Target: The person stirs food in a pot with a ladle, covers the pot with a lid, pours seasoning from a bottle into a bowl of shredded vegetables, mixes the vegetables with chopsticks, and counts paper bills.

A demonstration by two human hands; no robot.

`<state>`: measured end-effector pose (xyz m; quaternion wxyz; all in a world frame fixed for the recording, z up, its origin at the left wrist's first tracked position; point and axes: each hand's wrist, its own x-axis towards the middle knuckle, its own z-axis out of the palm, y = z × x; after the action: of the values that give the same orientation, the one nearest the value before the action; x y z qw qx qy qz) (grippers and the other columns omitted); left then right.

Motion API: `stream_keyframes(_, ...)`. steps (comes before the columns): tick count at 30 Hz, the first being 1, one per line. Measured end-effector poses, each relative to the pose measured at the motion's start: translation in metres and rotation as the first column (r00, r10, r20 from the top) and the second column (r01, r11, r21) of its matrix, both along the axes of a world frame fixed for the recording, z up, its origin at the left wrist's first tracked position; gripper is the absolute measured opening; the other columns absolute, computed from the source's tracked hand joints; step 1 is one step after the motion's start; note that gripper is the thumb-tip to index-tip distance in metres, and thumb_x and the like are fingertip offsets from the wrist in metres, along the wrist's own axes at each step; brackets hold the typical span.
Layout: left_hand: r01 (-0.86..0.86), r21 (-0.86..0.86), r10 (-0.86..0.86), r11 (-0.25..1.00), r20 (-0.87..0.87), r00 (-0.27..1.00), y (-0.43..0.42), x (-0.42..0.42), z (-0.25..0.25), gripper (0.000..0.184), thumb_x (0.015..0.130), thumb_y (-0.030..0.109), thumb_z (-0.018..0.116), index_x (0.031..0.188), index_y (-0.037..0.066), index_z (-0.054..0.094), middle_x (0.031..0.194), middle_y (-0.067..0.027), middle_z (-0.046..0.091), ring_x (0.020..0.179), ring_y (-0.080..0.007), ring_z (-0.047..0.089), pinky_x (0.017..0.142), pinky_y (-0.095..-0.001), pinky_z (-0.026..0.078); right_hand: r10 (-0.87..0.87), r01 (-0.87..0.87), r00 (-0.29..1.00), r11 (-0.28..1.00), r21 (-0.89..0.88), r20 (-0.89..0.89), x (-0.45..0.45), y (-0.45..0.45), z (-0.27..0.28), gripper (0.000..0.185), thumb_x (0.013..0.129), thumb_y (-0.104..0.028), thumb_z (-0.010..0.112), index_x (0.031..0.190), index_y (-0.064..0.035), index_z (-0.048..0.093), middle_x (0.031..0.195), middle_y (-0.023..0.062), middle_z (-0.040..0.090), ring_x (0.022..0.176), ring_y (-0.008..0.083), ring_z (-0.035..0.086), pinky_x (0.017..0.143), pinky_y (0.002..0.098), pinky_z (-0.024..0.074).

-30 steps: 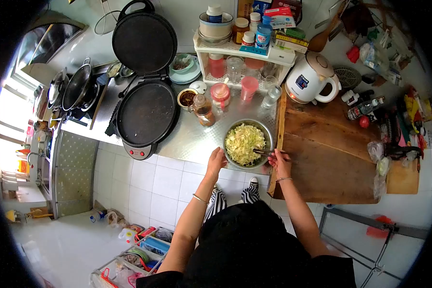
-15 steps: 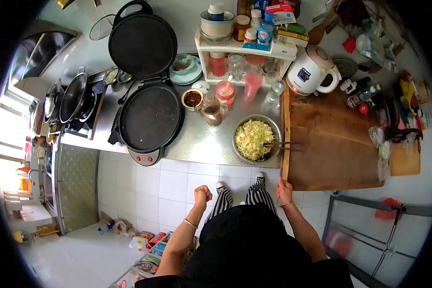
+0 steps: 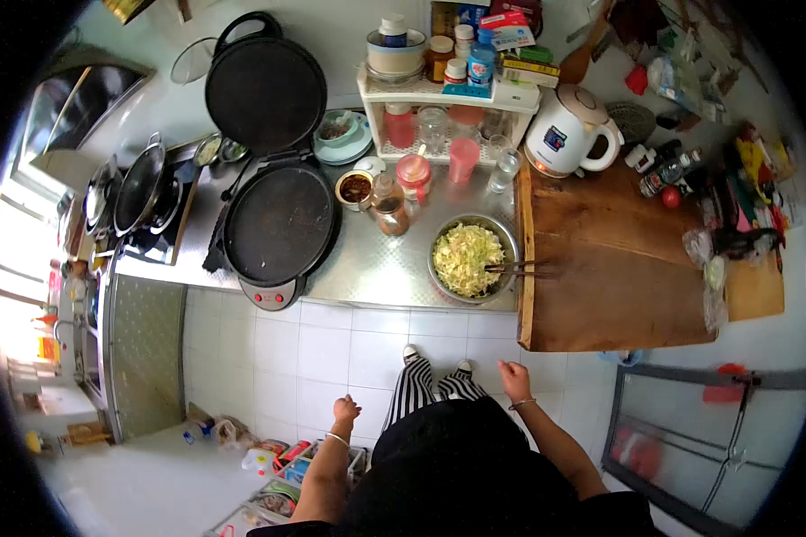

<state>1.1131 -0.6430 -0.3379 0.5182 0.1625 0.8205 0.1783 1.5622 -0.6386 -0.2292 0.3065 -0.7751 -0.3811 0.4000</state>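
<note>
My left hand (image 3: 346, 410) hangs over the floor to the left of my striped trousers, fingers loosely curled, with nothing seen in it. On the other side, my right hand (image 3: 514, 381) is low in front of the wooden board (image 3: 613, 268), also curled and apart from it. Closest to the hands on the counter is a metal bowl (image 3: 436, 273) of shredded cabbage (image 3: 466, 258). Chopsticks (image 3: 530, 268) rest in it and reach over the board's edge. An electric griddle (image 3: 279, 224) stands with its lid up, its plate bare.
A jar of dark sauce (image 3: 356, 187), a glass spice jar (image 3: 390, 213) and a pink-lidded jar (image 3: 413, 174) stand behind the bowl. A white kettle (image 3: 560, 134) is at the board's back. A wok (image 3: 141, 190) sits at left. Crates (image 3: 273, 498) stand on the floor.
Both hands have moved back toward my body, the left one also leftward. My right foot has shifted back and inward. The counter things have kept their places.
</note>
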Motion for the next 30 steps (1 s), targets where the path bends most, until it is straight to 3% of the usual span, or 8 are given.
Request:
stream_keyframes(3, -0.325, -0.104, 0.340, 0.940, 0.214, 0.916, -0.049, -0.012, -0.016, 0.037, 0.077, 0.021, 0.049, 0.109, 0.003, 0.051, 0.083, -0.0122, 0.059, 0.078, -0.0240, 0.056, 0.060, -0.0394, 0.047, 0.064, -0.088, 0.991, 0.975, 0.205, 0.122, 0.008, -0.004, -0.011, 0.023, 0.083, -0.021, 0.059, 0.069, -0.0036, 0.051, 0.056, -0.0017, 0.047, 0.052, 0.0060, 0.041, 0.047, 0.0240, 0.0365)
stream_keyframes(6, -0.075, -0.191, 0.061, 0.979, -0.075, 0.995, -0.044, 0.038, 0.039, 0.056, 0.070, 0.017, 0.057, 0.120, -0.003, 0.043, 0.103, -0.0198, 0.055, 0.096, -0.0313, 0.052, 0.074, -0.0403, 0.047, -0.030, 0.017, 0.956, 0.999, -0.047, -0.291, 0.016, -0.001, 0.006, 0.013, 0.083, -0.019, 0.058, 0.088, -0.0071, 0.054, 0.069, 0.0018, 0.053, 0.058, 0.0114, 0.052, 0.052, 0.0250, 0.0437)
stream_keyframes(7, 0.181, 0.066, -0.157, 0.981, -0.267, 0.951, -0.061, 0.030, -0.027, 0.055, 0.072, 0.018, 0.059, 0.118, -0.006, 0.043, 0.111, -0.0226, 0.052, 0.102, -0.0326, 0.051, 0.085, -0.0379, 0.043, -0.227, 0.084, 0.793, 0.960, -0.268, -0.565, 0.013, 0.006, 0.015, 0.014, 0.083, -0.019, 0.057, 0.093, -0.0090, 0.054, 0.074, 0.0034, 0.055, 0.061, 0.0142, 0.056, 0.053, 0.0261, 0.0460)
stream_keyframes(11, 0.394, 0.579, -0.225, 0.714, -0.343, 0.912, 0.015, 0.148, 0.119, 0.040, 0.087, 0.020, 0.050, 0.120, -0.001, 0.043, 0.117, -0.0218, 0.049, 0.109, -0.0350, 0.047, 0.094, -0.0367, 0.037, -0.391, -0.125, 0.431, 0.867, -0.483, -0.813, -0.029, 0.037, 0.023, 0.050, 0.089, -0.046, 0.037, 0.122, -0.0095, 0.043, 0.119, 0.0131, 0.050, 0.095, 0.0264, 0.056, 0.077, 0.0411, 0.0468)
stream_keyframes(15, 0.729, 0.653, -0.460, 0.205, -0.593, 0.661, 0.048, 0.210, 0.218, 0.053, 0.084, 0.021, 0.048, 0.130, -0.001, 0.033, 0.136, -0.0191, 0.032, 0.128, -0.0327, 0.026, 0.106, -0.0411, 0.017, -0.197, -0.366, 0.097, 0.904, -0.219, -0.976, -0.107, 0.052, 0.030, 0.064, 0.089, -0.054, 0.025, 0.133, -0.0076, 0.031, 0.132, 0.0117, 0.040, 0.118, 0.0285, 0.040, 0.098, 0.0446, 0.0308)
stream_keyframes(19, 0.791, 0.594, -0.483, 0.142, -0.656, 0.580, 0.048, 0.168, 0.214, 0.057, 0.083, 0.024, 0.048, 0.131, 0.000, 0.031, 0.137, -0.0177, 0.030, 0.130, -0.0315, 0.023, 0.107, -0.0422, 0.014, -0.212, -0.450, -0.356, 0.892, -0.032, -0.910, -0.162, 0.081, 0.097, 0.066, 0.089, -0.054, 0.021, 0.133, -0.0053, 0.030, 0.134, 0.0130, 0.037, 0.122, 0.0278, 0.036, 0.105, 0.0411, 0.0225)
stream_keyframes(21, 0.831, 0.548, -0.520, 0.094, -0.685, 0.511, 0.044, 0.135, 0.208, 0.059, 0.083, 0.027, 0.049, 0.133, 0.001, 0.030, 0.139, -0.0168, 0.028, 0.131, -0.0307, 0.021, 0.107, -0.0430, 0.012, -0.312, -0.278, -0.076, 0.919, -0.280, -0.947, -0.189, 0.086, 0.096, 0.066, 0.089, -0.052, 0.020, 0.133, -0.0039, 0.029, 0.136, 0.0141, 0.034, 0.123, 0.0269, 0.035, 0.105, 0.0396, 0.0231)
stream_keyframes(30, 0.572, 0.517, -0.168, 0.637, -0.631, 0.757, 0.039, -0.093, 0.131, 0.052, 0.086, 0.024, 0.050, 0.128, -0.002, 0.034, 0.130, -0.0206, 0.039, 0.121, -0.0320, 0.038, 0.099, -0.0410, 0.030, -0.201, -0.181, -0.093, 0.966, -0.182, -0.975, -0.344, 0.146, 0.139, 0.047, 0.090, -0.041, 0.038, 0.119, -0.0061, 0.045, 0.122, 0.0112, 0.051, 0.110, 0.0253, 0.050, 0.091, 0.0398, 0.0412)
